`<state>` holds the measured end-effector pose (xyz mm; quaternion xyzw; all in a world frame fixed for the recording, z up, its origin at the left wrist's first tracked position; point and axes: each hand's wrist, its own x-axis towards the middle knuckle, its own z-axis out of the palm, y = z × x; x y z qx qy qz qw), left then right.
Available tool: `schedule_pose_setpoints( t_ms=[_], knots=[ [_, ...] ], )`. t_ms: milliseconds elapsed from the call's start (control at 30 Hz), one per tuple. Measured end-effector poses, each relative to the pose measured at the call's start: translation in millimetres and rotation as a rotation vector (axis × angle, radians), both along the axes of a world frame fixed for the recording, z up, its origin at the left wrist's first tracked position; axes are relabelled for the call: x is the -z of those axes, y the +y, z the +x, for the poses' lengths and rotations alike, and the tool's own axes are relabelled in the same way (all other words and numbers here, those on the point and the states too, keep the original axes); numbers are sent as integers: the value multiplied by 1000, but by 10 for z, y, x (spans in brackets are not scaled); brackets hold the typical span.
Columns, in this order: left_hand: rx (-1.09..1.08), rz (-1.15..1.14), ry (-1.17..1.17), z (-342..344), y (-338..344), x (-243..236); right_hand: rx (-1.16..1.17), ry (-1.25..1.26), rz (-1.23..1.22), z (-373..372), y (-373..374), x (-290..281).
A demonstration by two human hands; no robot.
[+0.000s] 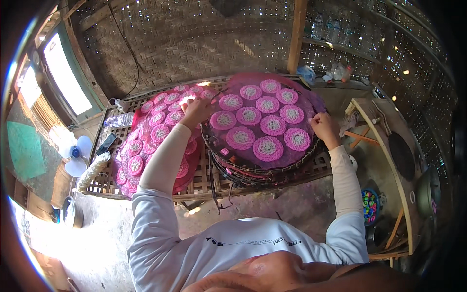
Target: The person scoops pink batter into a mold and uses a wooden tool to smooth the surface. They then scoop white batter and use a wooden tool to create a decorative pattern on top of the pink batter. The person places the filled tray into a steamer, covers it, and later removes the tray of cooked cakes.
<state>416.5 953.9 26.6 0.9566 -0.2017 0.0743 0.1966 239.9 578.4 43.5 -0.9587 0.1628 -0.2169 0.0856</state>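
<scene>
Both hands [194,109] [323,127] closed on round tray [311,148] rim | pink cakes [267,146] on top

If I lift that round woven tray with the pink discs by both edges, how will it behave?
The round woven tray probably flexes slightly: it looks thin. The pink lacy discs lie loose, so tilting may slide them. Left hand and right hand sit at opposite rims, likely balancing it.

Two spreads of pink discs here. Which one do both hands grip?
The round tray on the right: left hand and right hand hold its opposite rims. The other spread, the pink sheet on the slatted table, lies untouched.
</scene>
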Motion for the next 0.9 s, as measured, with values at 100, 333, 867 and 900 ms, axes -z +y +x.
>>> schedule_pose_setpoints(
  t_ms=[100, 333, 867, 900],
  knots=[
    [-89, 51, -253, -163, 4, 65, -6, 13, 61, 12, -5, 46],
    [-17, -158, -66, -47, 179, 221, -71, -117, 181, 65, 10, 93],
    [-122, 108, -68, -35, -130, 53, -52, -181, 308, 149, -168, 204],
    [-120, 124, -82, -37, -138, 54, -44, -167, 314, 142, -165, 207]
  ],
)
